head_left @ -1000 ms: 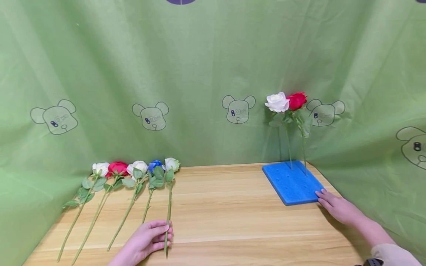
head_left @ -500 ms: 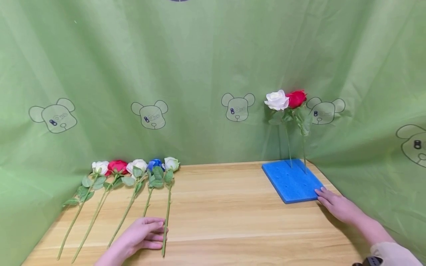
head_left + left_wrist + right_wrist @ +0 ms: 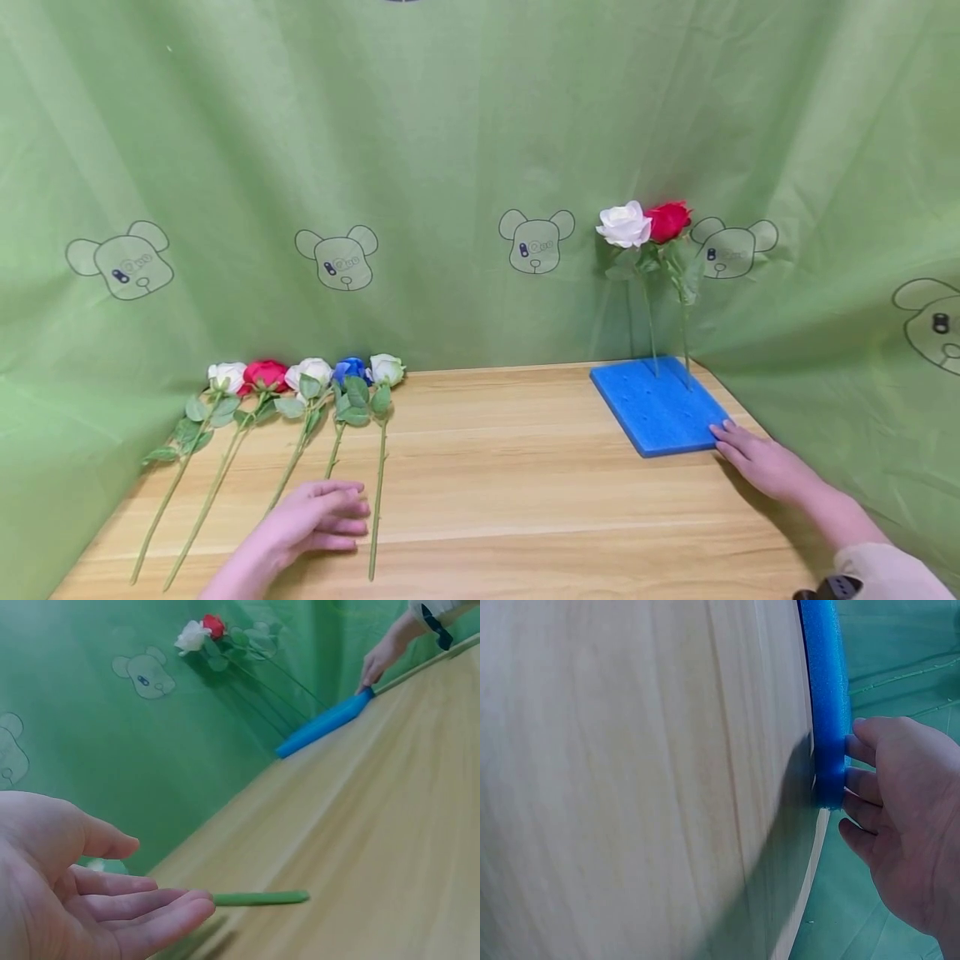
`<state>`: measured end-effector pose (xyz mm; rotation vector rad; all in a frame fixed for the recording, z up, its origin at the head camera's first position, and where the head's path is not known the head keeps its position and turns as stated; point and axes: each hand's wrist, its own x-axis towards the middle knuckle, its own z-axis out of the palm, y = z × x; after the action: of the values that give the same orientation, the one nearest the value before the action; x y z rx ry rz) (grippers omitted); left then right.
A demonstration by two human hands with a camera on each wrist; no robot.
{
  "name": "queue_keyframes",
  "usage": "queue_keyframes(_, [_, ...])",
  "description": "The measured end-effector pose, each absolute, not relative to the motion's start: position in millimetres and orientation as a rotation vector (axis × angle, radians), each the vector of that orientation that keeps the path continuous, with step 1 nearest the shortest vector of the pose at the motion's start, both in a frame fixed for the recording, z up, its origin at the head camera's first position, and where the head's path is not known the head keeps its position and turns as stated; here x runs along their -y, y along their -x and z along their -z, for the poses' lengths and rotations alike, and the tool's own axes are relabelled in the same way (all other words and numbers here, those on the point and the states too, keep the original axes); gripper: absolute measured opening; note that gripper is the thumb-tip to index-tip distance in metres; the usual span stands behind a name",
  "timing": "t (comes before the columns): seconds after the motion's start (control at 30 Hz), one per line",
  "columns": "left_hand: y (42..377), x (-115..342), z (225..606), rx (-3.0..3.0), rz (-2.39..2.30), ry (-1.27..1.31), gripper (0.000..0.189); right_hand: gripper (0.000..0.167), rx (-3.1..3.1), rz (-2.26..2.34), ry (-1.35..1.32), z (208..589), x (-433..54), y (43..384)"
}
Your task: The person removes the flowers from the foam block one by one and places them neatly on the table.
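Note:
My left hand (image 3: 318, 518) is just left of the lower stem of a pale green rose (image 3: 379, 492), fingers loosely extended and holding nothing. In the left wrist view the end of a green stem (image 3: 262, 898) shows past the fingertips. That rose lies on the table at the right end of a row. My right hand (image 3: 767, 463) rests its fingertips on the front right corner of a blue foam board (image 3: 660, 417). A white rose (image 3: 625, 225) and a red rose (image 3: 668, 222) stand upright in the board's back part.
Left of the pale green rose lie a blue rose (image 3: 350, 372), a white rose (image 3: 309, 375), a red rose (image 3: 264, 377) and another white rose (image 3: 226, 377) on the wooden table (image 3: 510, 483). A green curtain (image 3: 450, 167) encloses the back and sides.
My left hand has let go of the pale green rose's stem and drawn away to the left. The rose lies in the row; my right hand has stayed at the foam board.

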<state>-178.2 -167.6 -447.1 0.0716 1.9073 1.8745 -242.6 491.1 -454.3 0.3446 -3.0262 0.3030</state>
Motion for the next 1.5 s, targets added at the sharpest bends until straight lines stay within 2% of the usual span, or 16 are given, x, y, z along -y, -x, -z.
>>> queue_keyframes(0.23, [185, 167, 428, -1.975, -1.883, -0.082, 0.067, 0.047, 3.036, -0.305, -0.351, 455, -488, 243])
queue_keyframes(0.4, [199, 150, 410, -2.033, -1.899, -0.108, 0.063, 0.049, 3.036, -0.326, -0.344, 453, -490, 243])
queue_keyframes(0.6, [222, 114, 395, -2.071, -1.900, -0.204, 0.053, 0.051, 3.051, -0.318, -0.331, 454, -492, 245])
queue_keyframes(0.9, [258, 53, 382, -2.063, -1.949, -0.251, 0.047, 0.048, 3.034, -0.297, -0.347, 455, -492, 246])
queue_keyframes(1.5, [300, -44, 379, -1.892, -2.188, -0.184, 0.041, 0.049, 3.045, -0.318, -0.329, 454, -491, 244])
